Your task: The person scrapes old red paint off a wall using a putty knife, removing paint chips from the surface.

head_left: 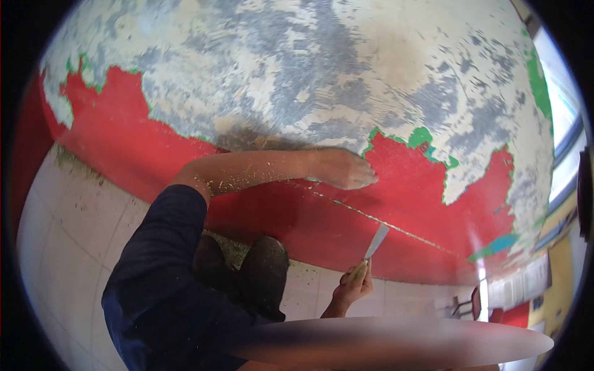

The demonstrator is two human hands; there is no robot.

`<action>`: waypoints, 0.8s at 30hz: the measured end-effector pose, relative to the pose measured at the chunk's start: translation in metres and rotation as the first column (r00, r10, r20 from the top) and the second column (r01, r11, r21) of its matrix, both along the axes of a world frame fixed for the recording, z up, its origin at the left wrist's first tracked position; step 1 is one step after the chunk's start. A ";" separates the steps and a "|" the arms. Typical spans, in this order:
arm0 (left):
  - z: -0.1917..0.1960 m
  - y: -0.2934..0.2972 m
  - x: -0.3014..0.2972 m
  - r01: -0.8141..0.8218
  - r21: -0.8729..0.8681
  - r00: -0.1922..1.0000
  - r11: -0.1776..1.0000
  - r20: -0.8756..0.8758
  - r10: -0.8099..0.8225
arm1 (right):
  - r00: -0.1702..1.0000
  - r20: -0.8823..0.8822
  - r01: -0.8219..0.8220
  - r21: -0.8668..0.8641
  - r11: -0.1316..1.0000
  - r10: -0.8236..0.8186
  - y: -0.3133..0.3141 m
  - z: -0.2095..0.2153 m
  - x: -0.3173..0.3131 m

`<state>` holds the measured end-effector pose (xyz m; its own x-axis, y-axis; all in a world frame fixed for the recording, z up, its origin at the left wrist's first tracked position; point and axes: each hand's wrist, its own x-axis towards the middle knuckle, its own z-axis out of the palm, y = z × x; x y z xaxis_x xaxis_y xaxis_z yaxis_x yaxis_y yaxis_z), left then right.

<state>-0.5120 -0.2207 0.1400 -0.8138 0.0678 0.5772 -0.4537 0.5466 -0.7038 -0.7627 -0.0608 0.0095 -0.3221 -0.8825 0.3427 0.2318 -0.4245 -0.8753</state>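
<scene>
A wall (297,80) fills the upper part of the view, scraped to mottled grey and cream above, with red paint (266,213) below. Against it, near the ragged edge of the red paint, my left hand (346,170) lies flat with nothing visible in it. Pale flakes cling to that forearm. Lower and to the right, my right hand (356,281) grips the handle of a putty knife (376,241). Its flat metal blade points up, close to a thin chipped line (371,216) across the red paint. Whether the blade touches the wall, I cannot tell.
Pale floor tiles (86,229) lie along the wall's foot, with chips scattered on them. My dark knees (263,266) are close to the wall. At the far right are a window (560,93) and a chair (473,303). A blurred patch hides the bottom edge.
</scene>
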 end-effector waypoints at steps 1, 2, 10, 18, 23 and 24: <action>0.019 0.003 -0.001 0.056 0.100 0.985 0.993 -0.170 -0.038 | 1.000 -0.008 0.006 0.032 0.999 -0.006 0.005 -0.001 0.004; 0.035 0.011 -0.002 0.122 0.201 0.941 0.972 -0.334 -0.049 | 0.999 0.012 0.048 0.034 0.998 -0.048 0.010 0.001 0.011; 0.040 0.013 0.012 0.017 0.032 0.992 0.999 -0.123 -0.013 | 0.997 0.017 0.069 -0.004 0.998 -0.069 0.024 0.004 0.072; 0.042 0.029 0.032 0.098 0.444 0.986 0.890 0.079 -0.148 | 0.967 0.211 0.107 0.180 0.978 -0.144 0.034 -0.021 0.093; 0.040 0.046 0.031 -0.138 0.141 0.974 0.980 -0.159 0.160 | 0.966 0.246 0.038 0.157 0.987 -0.076 0.028 -0.032 0.107; 0.038 0.054 0.027 -0.426 0.148 0.851 0.893 -0.268 0.451 | 0.980 0.197 -0.005 0.128 0.992 -0.021 0.027 -0.031 0.108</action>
<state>-0.4850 -0.1668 0.1780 -0.5451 -0.3131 0.7777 -0.8345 0.2919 -0.4674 -0.6545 -0.0337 -0.0219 -0.3794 -0.9118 0.1571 0.4022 -0.3154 -0.8595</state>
